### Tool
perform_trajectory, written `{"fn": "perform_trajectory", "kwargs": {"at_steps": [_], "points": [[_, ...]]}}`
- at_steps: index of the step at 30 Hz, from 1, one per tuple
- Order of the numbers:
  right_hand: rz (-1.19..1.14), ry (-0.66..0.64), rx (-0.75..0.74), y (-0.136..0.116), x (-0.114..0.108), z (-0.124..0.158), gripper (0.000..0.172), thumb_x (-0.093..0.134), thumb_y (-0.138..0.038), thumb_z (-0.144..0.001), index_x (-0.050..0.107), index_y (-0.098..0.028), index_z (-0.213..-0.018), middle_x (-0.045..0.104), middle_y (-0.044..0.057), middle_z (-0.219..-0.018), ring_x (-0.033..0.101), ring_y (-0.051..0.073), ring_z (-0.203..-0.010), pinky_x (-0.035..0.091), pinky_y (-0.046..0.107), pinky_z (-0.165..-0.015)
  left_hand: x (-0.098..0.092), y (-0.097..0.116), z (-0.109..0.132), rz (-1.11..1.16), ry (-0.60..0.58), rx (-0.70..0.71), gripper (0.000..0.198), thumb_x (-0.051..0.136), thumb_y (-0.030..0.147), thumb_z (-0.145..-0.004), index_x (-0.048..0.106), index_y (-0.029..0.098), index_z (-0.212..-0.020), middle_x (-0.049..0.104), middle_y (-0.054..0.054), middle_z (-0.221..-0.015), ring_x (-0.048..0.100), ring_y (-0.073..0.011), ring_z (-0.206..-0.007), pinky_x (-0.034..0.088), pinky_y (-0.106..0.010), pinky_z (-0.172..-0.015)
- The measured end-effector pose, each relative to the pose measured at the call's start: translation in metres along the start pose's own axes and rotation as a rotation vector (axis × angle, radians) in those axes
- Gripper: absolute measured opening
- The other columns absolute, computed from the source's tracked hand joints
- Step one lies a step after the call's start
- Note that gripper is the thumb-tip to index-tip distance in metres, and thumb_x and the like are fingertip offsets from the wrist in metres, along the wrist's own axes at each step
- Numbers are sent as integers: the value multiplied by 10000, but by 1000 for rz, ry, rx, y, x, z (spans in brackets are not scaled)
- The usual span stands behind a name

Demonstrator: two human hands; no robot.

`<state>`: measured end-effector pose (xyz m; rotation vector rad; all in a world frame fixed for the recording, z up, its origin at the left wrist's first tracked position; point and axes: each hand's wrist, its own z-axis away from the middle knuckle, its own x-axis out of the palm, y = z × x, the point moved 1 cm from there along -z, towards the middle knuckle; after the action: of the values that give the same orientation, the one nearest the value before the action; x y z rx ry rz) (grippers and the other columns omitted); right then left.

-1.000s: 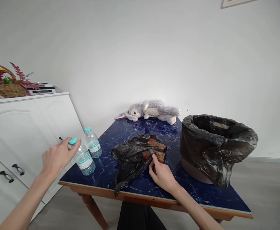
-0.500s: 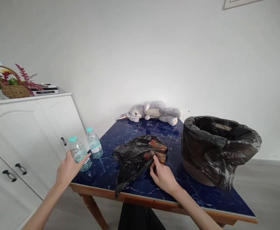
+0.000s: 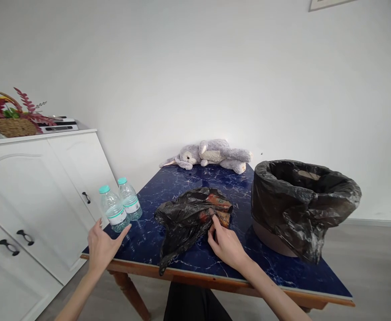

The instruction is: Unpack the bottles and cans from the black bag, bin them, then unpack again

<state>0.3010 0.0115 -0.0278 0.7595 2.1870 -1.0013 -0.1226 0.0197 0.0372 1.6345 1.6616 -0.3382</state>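
Two clear water bottles with teal caps stand upright side by side at the table's left edge. My left hand [image 3: 102, 246] is open just in front of the nearer bottle [image 3: 114, 207], thumb and fingers spread apart. The other bottle [image 3: 130, 200] is right behind it. A crumpled black plastic bag [image 3: 183, 218] lies mid-table, with orange-brown printed wrapping [image 3: 222, 204] showing at its right side. My right hand [image 3: 228, 247] is closed, its bent index finger and thumb at the bag's near right edge; the fingertips are partly hidden.
A bin [image 3: 275, 240] lined with a black bag stands at the right of the blue marble-patterned table [image 3: 145, 247]. A grey plush rabbit [image 3: 211, 154] lies at the back against the wall. To the left is a white cabinet [image 3: 71, 178] bearing a flower basket [image 3: 16, 127].
My left hand has let go of the nearer bottle and drawn back toward me. That bottle now stands closer to the other one. My right hand stays at the bag.
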Motion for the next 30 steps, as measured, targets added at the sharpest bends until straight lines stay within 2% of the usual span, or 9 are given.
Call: {"fn": "perform_trajectory", "kwargs": {"at_steps": [2,4,6,7,10,13,19,25,30], "points": [[2,3,-2,0,1,0,553,404,-224,-1046,267,-76,-1562,747,59,-887,715,203,-684,407,277,-575,-4,14,18,37,216,102,849,617,654,-888,433,12,-1412,530,-327,-1385,479,-489,-1389,421,-643,-1125],[2,5,-7,1,2,0,548,397,-226,-1048,261,-72,-1556,745,56,-899,714,205,-684,410,281,-579,-8,35,37,119,202,314,539,593,500,-975,525,86,-1312,560,-267,-1320,512,-433,-1361,444,-608,-1124],[2,7,-13,1,2,0,546,393,-228,-1048,252,-74,-1553,743,59,-923,718,209,-697,414,285,-587,-13,62,55,234,-31,573,259,537,349,-1036,589,178,-1224,616,-187,-1262,600,-338,-1278,509,-499,-1087],[3,9,-12,0,2,0,548,393,-227,-1047,248,-76,-1553,743,60,-925,721,212,-704,414,286,-590,-16,78,63,288,-183,687,212,495,290,-1058,604,212,-1223,643,-153,-1264,631,-294,-1249,528,-443,-1072],[-2,4,-1,-1,0,-1,562,395,-221,-1046,230,-93,-1568,740,52,-904,720,208,-696,413,277,-590,-14,124,77,373,-563,869,380,377,206,-1097,555,280,-1424,640,-85,-1447,624,-219,-1334,524,-347,-1121],[-9,7,-1,-2,-2,-1,593,403,-205,-1041,208,-97,-1591,739,49,-901,722,203,-692,421,272,-586,6,160,75,367,-692,911,494,325,218,-1110,444,301,-1582,526,-51,-1619,529,-217,-1469,485,-362,-1200],[7,45,-2,1,-2,-2,634,422,-207,-1033,204,-74,-1614,751,67,-904,742,228,-721,470,293,-615,57,203,56,273,-599,898,477,373,313,-1102,466,171,-1547,562,-189,-1557,534,-339,-1457,467,-562,-1193],[-17,43,2,2,-2,-3,632,425,-211,-1027,217,-62,-1605,771,122,-1022,768,262,-842,526,323,-697,60,241,42,226,-699,970,418,563,206,-961,535,199,-1378,636,-191,-1406,623,-365,-1327,567,-512,-1052],[-31,36,36,0,-8,-4,666,424,-193,-1023,176,-80,-1631,771,125,-1043,768,267,-879,522,320,-705,62,255,37,210,-698,979,494,606,162,-891,530,227,-1375,618,-182,-1427,590,-372,-1364,550,-505,-1071]]}}
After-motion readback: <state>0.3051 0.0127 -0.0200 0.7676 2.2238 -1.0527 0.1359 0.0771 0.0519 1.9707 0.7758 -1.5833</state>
